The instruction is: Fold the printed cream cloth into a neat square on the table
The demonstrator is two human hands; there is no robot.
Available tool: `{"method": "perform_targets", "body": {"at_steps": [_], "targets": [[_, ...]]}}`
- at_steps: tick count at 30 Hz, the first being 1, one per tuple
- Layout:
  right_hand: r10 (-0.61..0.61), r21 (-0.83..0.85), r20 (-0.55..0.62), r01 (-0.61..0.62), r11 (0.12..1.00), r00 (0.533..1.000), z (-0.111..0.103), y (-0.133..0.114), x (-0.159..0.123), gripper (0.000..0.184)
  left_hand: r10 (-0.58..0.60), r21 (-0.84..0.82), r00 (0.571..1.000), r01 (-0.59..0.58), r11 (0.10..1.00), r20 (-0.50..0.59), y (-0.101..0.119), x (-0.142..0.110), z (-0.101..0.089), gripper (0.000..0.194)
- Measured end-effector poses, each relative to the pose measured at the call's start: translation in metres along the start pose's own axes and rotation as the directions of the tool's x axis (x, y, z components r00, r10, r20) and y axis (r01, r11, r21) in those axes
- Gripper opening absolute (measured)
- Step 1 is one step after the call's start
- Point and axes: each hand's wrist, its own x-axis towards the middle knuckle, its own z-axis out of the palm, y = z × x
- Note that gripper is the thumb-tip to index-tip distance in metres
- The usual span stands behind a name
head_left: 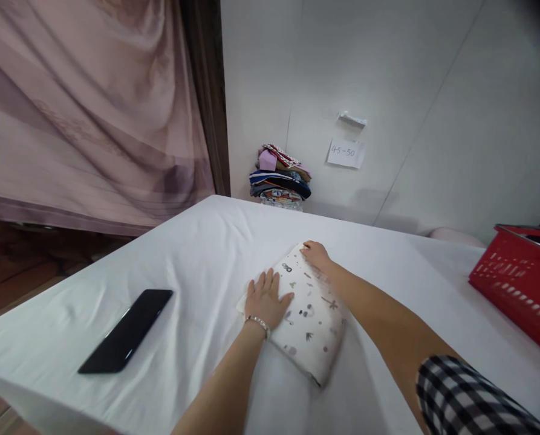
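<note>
A folded white cloth [312,317] with small printed figures lies at the middle of the table. Flat on its left side rests my left hand [267,299], fingers spread, with a bracelet at the wrist. My right hand [315,252] grips the cloth's far corner, its fingers closed on the edge. The cloth's right side is slightly blurred and partly behind my right forearm.
A black phone [127,331] lies to the left on the white-covered table [197,260]. At the right stands a red plastic basket [519,272]. Beyond the far edge is a stack of folded clothes [281,178] by the wall. A pink curtain [92,109] hangs at the left.
</note>
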Motion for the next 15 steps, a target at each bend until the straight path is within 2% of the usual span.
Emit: {"method": "perform_targets", "body": {"at_steps": [4,10,15], "targets": [[0.009,0.010,-0.051,-0.008,1.000,0.999,0.0022,-0.0019,0.0022,0.039,0.003,0.000,1.000,-0.003,1.000,-0.004,-0.0004,0.0001,0.0010,0.073],[-0.019,0.022,-0.069,0.020,1.000,0.997,0.0063,0.0008,0.0066,0.034,0.004,-0.019,1.000,-0.005,1.000,-0.011,-0.0010,-0.0008,0.0003,0.072],[-0.042,0.051,-0.074,0.046,0.998,0.996,0.0088,0.0040,0.0061,0.043,0.001,-0.019,1.000,-0.001,1.000,-0.005,-0.0006,-0.0009,-0.0003,0.073]]}}
